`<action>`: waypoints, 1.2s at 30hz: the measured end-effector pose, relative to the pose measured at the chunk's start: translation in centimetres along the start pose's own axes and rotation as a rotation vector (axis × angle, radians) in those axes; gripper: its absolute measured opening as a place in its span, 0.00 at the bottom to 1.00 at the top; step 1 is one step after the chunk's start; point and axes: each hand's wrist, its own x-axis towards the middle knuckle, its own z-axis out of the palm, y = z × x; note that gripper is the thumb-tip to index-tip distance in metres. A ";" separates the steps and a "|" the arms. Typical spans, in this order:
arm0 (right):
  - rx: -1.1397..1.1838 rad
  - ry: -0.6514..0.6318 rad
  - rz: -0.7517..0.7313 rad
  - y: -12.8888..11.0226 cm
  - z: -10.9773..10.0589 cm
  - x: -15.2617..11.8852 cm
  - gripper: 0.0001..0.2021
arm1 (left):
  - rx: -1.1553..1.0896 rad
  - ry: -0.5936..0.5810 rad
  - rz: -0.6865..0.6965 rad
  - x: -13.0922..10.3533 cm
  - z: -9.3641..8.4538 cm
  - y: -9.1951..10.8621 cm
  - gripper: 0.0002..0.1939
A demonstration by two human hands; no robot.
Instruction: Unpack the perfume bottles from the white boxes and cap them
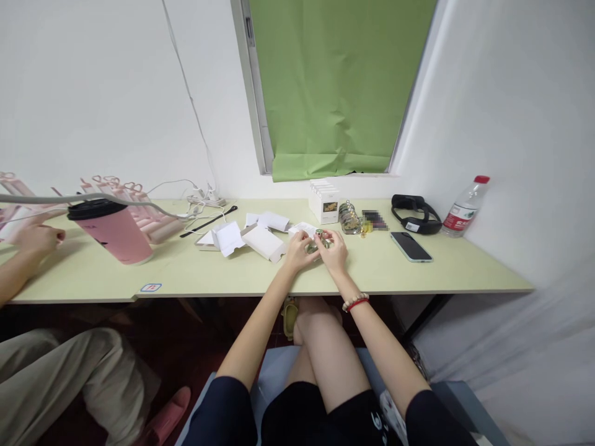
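Both hands meet above the table's front half, around a small round, clear, glass-like bottle [312, 248] with a green and gold top. My left hand [299, 250] has its fingers closed on the bottle's left side. At the top, the fingers of my right hand [333, 249] pinch around the green cap [318, 233]. Parts of the bottle are hidden behind the fingers. Just beyond my right hand stands a row of similar round bottles [349, 218]. Opened white cartons [263, 240] and folded white card lie left of my left hand.
White boxes [324, 203] stand at the back. To the right are a phone [411, 246], a black headset [416, 214] and a water bottle [466, 207]. Leftward, a pink cup [118, 232] and pink items [153, 223] stand near another person's hand [37, 236]. Cables run behind.
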 end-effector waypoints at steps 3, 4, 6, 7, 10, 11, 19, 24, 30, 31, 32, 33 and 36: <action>0.008 -0.010 -0.007 0.3 0.1 0.1 0.14 | -0.014 -0.005 0.004 0.1 0.0 -0.1 0.13; 0.014 -0.016 -0.004 0.5 0.2 0.1 0.14 | -0.018 -0.008 0.005 0.1 0.0 -0.2 0.13; 0.026 -0.024 0.010 0.7 0.3 0.1 0.14 | -0.026 -0.013 0.004 0.1 0.0 -0.3 0.12; 0.029 -0.027 0.017 0.8 0.3 0.1 0.14 | -0.029 -0.016 0.002 0.1 0.1 -0.4 0.12; 0.017 -0.017 0.025 0.8 0.4 0.1 0.13 | -0.042 -0.026 -0.006 0.1 0.2 -0.7 0.13; 0.010 -0.012 0.022 0.7 0.4 0.1 0.13 | -0.047 -0.032 -0.008 0.1 0.2 -0.8 0.13; 0.020 -0.006 -0.036 1.0 0.5 0.2 0.14 | -0.092 -0.073 -0.042 0.1 0.4 -0.9 0.16; 0.017 -0.020 -0.020 1.2 0.6 0.3 0.14 | -0.117 -0.094 -0.075 0.1 0.4 -0.9 0.16; 0.019 -0.059 -0.040 1.1 0.5 0.3 0.14 | -0.142 -0.119 -0.098 0.1 0.4 -0.9 0.17; 0.021 -0.062 -0.043 1.1 0.5 0.3 0.14 | -0.146 -0.122 -0.100 0.1 0.4 -0.9 0.17; 0.023 -0.063 -0.044 1.2 0.5 0.3 0.14 | -0.151 -0.126 -0.101 0.1 0.4 -0.9 0.17; 0.025 -0.065 -0.043 1.2 0.5 0.3 0.14 | -0.155 -0.129 -0.102 0.1 0.4 -0.9 0.17; 0.045 -0.069 -0.049 1.3 0.6 0.3 0.15 | -0.164 -0.136 -0.108 0.1 0.3 -0.9 0.17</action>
